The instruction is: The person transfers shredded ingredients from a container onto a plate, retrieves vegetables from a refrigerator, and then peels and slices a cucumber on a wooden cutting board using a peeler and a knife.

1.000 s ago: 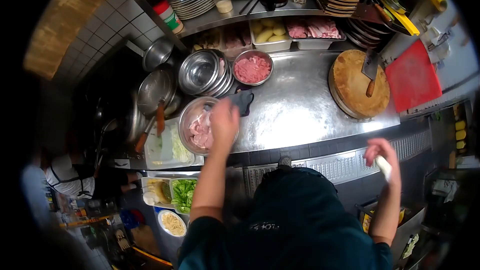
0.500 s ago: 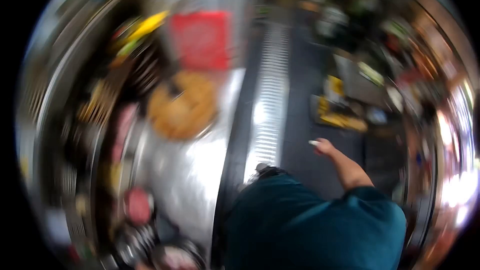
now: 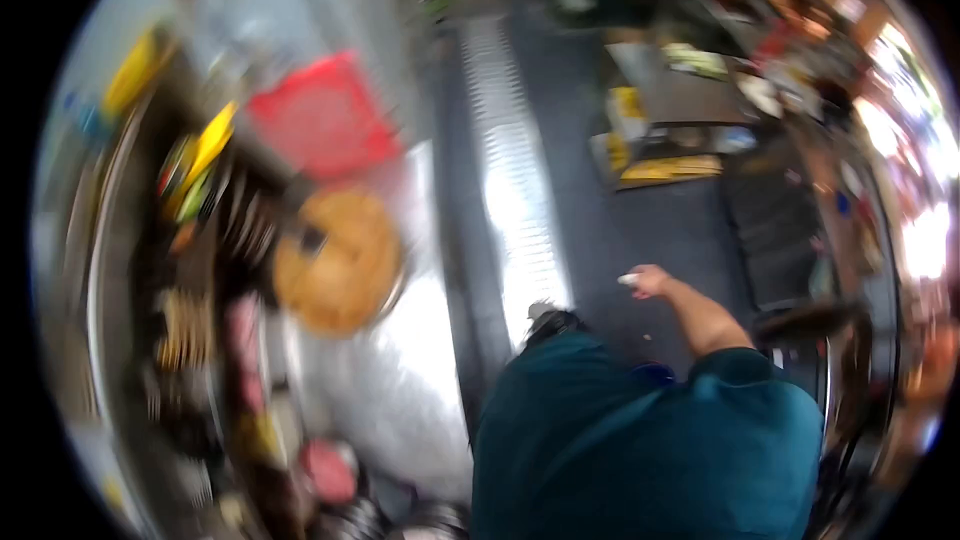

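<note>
My right hand (image 3: 652, 281) hangs over the dark floor at the end of a bare forearm, fingers closed. From the finger end sticks out a small white object (image 3: 628, 280), too blurred to name. My left hand is out of view. To the left of my teal shirt (image 3: 640, 440), a round wooden chopping block (image 3: 345, 270) stands on a steel counter (image 3: 425, 380). A dark blade-like piece lies on the block; its kind is unclear.
A red board or tray (image 3: 325, 115) sits behind the block. A metal drain grate (image 3: 505, 160) runs along the floor ahead. To the right are a yellow-marked box (image 3: 665, 170) and a cluttered worktop (image 3: 690, 90). Pots and bowls, one holding something pink (image 3: 328, 470), crowd the lower left.
The whole view has swung, so the grate and red board now lie further left and tilted. My right hand keeps its closed pose with the white object.
</note>
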The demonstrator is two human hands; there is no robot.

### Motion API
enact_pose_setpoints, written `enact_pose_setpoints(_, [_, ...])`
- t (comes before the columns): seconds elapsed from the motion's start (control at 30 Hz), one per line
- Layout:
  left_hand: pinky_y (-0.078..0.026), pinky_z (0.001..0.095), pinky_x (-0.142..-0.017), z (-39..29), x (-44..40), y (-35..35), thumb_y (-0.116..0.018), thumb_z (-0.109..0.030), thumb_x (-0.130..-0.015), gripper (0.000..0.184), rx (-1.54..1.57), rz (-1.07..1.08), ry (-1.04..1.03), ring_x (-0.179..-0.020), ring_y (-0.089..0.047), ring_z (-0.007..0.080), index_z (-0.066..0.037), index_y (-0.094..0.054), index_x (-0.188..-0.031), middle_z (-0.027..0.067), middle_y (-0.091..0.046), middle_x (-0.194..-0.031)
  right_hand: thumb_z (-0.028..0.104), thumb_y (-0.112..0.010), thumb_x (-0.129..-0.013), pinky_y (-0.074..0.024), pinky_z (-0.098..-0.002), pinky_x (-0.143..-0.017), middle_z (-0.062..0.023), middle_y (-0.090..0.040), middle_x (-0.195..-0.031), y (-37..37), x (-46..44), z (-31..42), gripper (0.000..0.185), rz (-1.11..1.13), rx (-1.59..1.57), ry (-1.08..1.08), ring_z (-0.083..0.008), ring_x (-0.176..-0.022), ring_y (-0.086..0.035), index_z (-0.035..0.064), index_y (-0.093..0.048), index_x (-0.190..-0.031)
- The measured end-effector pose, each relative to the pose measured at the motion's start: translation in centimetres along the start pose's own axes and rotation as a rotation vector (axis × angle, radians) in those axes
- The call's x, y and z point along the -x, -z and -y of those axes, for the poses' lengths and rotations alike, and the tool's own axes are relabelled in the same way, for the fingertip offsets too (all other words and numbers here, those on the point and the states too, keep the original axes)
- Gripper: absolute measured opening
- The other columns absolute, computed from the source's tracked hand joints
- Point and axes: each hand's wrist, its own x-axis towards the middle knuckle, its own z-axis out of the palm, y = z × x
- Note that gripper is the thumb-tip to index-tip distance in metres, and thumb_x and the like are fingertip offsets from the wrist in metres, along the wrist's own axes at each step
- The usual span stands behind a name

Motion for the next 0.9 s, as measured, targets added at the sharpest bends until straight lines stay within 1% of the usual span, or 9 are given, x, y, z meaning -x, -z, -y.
enact_pose_setpoints(0.07, [-0.052, 0.041, -0.061, 5.1, -2.3, 6.4, -0.067, -0.03, -0.088, 0.027, 0.051, -0.076, 0.123, -0.07, -0.063, 0.0265, -0.004, -0.071, -0.094, 0.0097, -0.068, -0.082, 0.034, -0.069, -0.097, -0.0572, -0.029, -0.06, -0.0074, -0.066, -0.082, -0.7, 0.9, 2.1, 0.035, 0.015, -0.113, 0.119, -0.0136, -0.069, -0.068, 0.0056, -0.068, -0.119])
enact_pose_setpoints(0.1, [-0.052, 0.0409, -0.06, 7.0, -3.1, 8.7, -0.068, -0.029, -0.088, 0.026, 0.066, -0.105, 0.177, -0.069, -0.063, 0.0264, -0.004, -0.071, -0.093, 0.0095, -0.068, -0.082, 0.036, -0.07, -0.096, -0.0561, -0.0286, -0.058, -0.0059, -0.062, -0.075, -0.4, 1.9, 4.4, 0.038, 0.02, -0.009, 0.068, -0.0128, -0.063, -0.065, 0.0059, -0.068, -0.119])
enact_pose_setpoints(0.17, [-0.052, 0.0407, -0.059, 10.9, -4.5, 11.2, -0.069, -0.029, -0.087, 0.025, 0.097, -0.157, 0.299, -0.068, -0.062, 0.0262, -0.004, -0.07, -0.092, 0.0091, -0.067, -0.081, 0.042, -0.075, -0.092, -0.0527, -0.0281, -0.053, -0.0031, -0.06, -0.081, 1.2, 2.0, 5.0, 0.04, -0.025, -0.15, 0.051, -0.0139, -0.063, -0.063, 0.0067, -0.067, -0.109])
enact_pose_setpoints(0.23, [-0.051, 0.0405, -0.058, 13.7, -5.2, 11.5, -0.07, -0.028, -0.087, 0.024, 0.18, -0.198, 0.377, -0.067, -0.061, 0.0261, -0.004, -0.07, -0.091, 0.0087, -0.067, -0.08, 0.043, -0.075, -0.092, -0.0513, -0.0282, -0.051, -0.0065, -0.062, -0.09, 3.2, 1.1, 4.3, 0.052, -0.079, -0.149, 0.012, -0.0151, -0.065, -0.064, 0.0087, -0.058, -0.127])
enact_pose_setpoints(0.27, [-0.05, 0.0407, -0.058, 13.7, -4.0, 10.3, -0.072, -0.019, -0.083, 0.015, 0.361, -0.271, 0.295, -0.065, -0.061, 0.0271, -0.004, -0.069, -0.085, 0.0096, -0.065, -0.076, 0.043, -0.073, -0.093, -0.0519, -0.0286, -0.052, -0.0083, -0.065, -0.093, 4.8, 0.5, 3.4, 0.056, -0.059, -0.123, -0.008, -0.0161, -0.065, -0.065, 0.0091, -0.054, -0.134])
enact_pose_setpoints(0.37, [-0.05, 0.0416, -0.058, 16.5, -8.9, 10.1, -0.069, -0.012, -0.08, 0.011, 0.388, -0.227, 0.262, -0.068, -0.062, 0.0265, -0.004, -0.071, -0.086, 0.0123, -0.065, -0.077, 0.044, -0.07, -0.095, -0.0526, -0.0307, -0.054, -0.0094, -0.067, -0.099, 6.9, -2.3, 4.6, 0.053, -0.062, -0.012, -0.041, -0.0172, -0.069, -0.066, 0.0109, -0.054, -0.134])
enact_pose_setpoints(0.53, [-0.049, 0.0374, -0.057, 11.3, -2.0, 11.6, -0.068, -0.012, -0.081, 0.014, 0.426, -0.29, 0.281, -0.07, -0.06, 0.0212, -0.006, -0.072, -0.093, 0.0099, -0.067, -0.085, 0.043, -0.069, -0.097, -0.0534, -0.0327, -0.057, -0.0066, -0.065, -0.097, 6.8, -2.5, 8.9, 0.04, -0.073, 0.01, -0.015, -0.0177, -0.071, -0.065, 0.0142, -0.06, -0.123])
enact_pose_setpoints(0.67, [-0.047, 0.0346, -0.056, 9.8, -1.3, 12.5, -0.068, -0.017, -0.088, 0.021, 0.32, -0.336, 0.21, -0.074, -0.062, 0.0246, -0.006, -0.07, -0.105, 0.0107, -0.067, -0.099, 0.039, -0.069, -0.098, -0.0538, -0.0317, -0.058, -0.0047, -0.063, -0.092, 6.9, -5.8, 9.8, 0.036, 0.018, 0.004, 0.069, -0.0173, -0.07, -0.064, 0.0148, -0.06, -0.124])
enact_pose_setpoints(0.9, [-0.047, 0.031, -0.048, 10.6, -3.9, 14.2, -0.067, -0.013, -0.09, 0.02, 0.413, -0.262, 0.151, -0.065, -0.063, 0.026, 0.001, -0.067, -0.105, 0.0179, -0.067, -0.093, 0.038, -0.067, -0.1, -0.0544, -0.0299, -0.059, -0.0046, -0.066, -0.094, 3.7, -5.0, 12.5, 0.036, 0.095, 0.06, 0.112, -0.0162, -0.071, -0.066, 0.0139, -0.061, -0.126])
